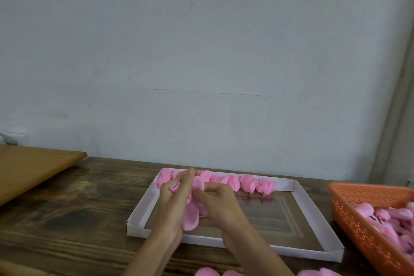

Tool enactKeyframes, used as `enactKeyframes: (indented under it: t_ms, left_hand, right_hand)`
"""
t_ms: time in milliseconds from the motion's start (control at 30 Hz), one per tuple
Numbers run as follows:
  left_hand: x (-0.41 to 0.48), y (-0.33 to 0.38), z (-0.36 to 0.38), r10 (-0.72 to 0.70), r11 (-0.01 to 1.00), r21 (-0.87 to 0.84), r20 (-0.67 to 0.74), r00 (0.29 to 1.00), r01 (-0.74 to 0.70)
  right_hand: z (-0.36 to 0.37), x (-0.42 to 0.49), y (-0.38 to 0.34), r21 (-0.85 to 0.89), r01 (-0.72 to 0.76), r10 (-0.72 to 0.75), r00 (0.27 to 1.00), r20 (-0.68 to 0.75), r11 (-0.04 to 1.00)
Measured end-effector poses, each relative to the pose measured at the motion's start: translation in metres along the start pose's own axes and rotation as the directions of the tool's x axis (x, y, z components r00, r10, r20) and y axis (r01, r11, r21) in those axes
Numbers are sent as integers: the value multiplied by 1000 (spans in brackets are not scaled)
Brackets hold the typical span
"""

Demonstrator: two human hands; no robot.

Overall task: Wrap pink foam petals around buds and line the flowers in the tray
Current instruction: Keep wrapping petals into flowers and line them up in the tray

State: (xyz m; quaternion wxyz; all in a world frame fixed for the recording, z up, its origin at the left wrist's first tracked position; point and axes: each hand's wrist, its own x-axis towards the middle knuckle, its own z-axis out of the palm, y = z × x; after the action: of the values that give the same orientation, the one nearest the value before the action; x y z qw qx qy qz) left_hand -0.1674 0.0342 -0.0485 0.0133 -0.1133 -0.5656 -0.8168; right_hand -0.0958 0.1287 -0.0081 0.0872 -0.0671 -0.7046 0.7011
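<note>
Head view, the only one given: your left hand gripped a rolled pink bud, fingers curled round it, above the near-left part of the white tray. Your right hand pinched the foam petals, which hung down against the bud (how far round they had gone I cannot tell; your fingers hid the seam).

One row of finished flowers lay along the tray's far wall, running from the left corner and stopping short of the right wall. By my judgement you were early in the job: one partial row was lined up, this flower was mid-wrap, and most of the tray was left to fill. The orange basket on your right held many more pink pieces, and loose petals lay at the table's near edge.
</note>
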Motion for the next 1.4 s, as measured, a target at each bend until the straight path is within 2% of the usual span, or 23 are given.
enactKeyframes:
  t_ms: [100,233,333,433,533,767,833,1000,1100,1200,1300,1400]
  left_hand:
    - [-1,-1,0,-6,1000,-24,18,1000,7]
    - [-2,1,0,66,998,-20,32,997,-65]
    - [-3,6,1,166,985,-51,75,983,-163]
    - [-5,8,1,207,978,-54,149,967,-201]
    - [-5,7,0,229,973,-29,172,958,-228]
    - [-3,4,-3,245,969,-19,99,964,-245]
    - [-2,3,-4,225,974,6,87,970,-227]
    - [1,0,-4,120,992,38,96,988,-124]
    - [2,7,-5,-14,989,-145,84,996,27]
    - [6,14,-6,-140,973,-173,82,987,153]
    - [11,13,-13,-142,970,-182,117,983,162]
    - [11,13,-18,-152,963,-212,85,985,167]
  right_hand:
    - [3,0,0,-22,47,-47,999,-1,999]
    - [7,1,2,-178,176,-181,983,-15,968]
    - [10,0,0,-325,273,-289,957,0,906]
    - [10,2,1,-471,322,-368,930,-7,822]
    - [6,3,3,-511,365,-406,913,34,778]
    - [-5,2,-6,-476,488,-367,870,329,732]
    - [-9,3,-7,-480,514,-373,854,363,711]
    - [-13,8,-2,-464,519,-395,853,341,718]
    - [-14,8,-2,-280,481,-396,864,311,830]
    - [-17,11,-3,-129,401,-361,898,251,907]
    - [-21,12,-5,-41,359,-339,908,245,932]
    - [-24,12,-8,-43,331,-315,926,208,943]
